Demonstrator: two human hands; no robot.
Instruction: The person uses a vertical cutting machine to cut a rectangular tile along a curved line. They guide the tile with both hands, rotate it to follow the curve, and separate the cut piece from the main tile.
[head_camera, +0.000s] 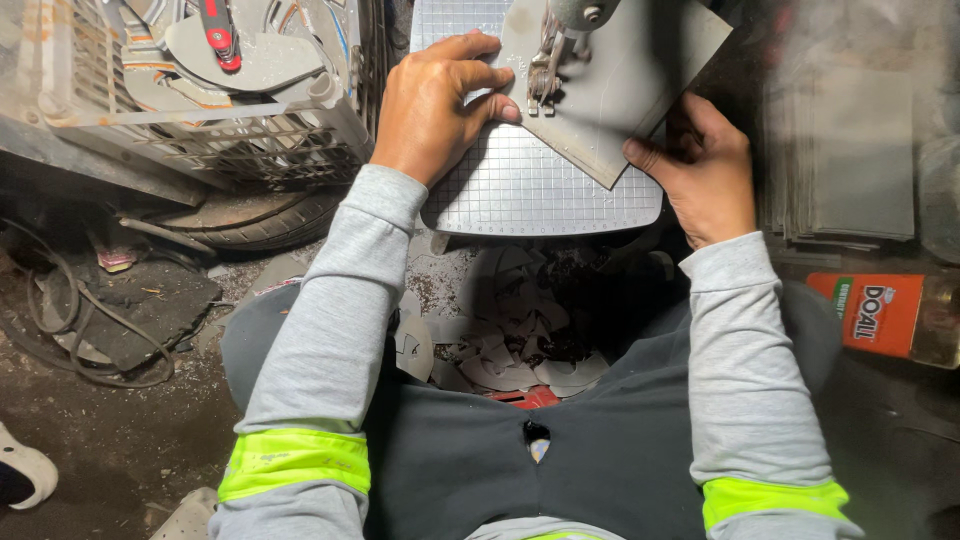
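A grey flat sheet lies tilted on the gridded metal machine table, under the machine's cutting head. My left hand presses down on the sheet's left part, fingertips right beside the cutting head. My right hand grips the sheet's lower right edge between thumb and fingers. Both arms wear grey sleeves with yellow-green bands.
A wire crate with cut grey shapes and a red-handled tool stands at the left. Grey offcuts lie heaped below the table between my knees. A stack of grey sheets and an orange-labelled bottle sit right. Cables cross the floor.
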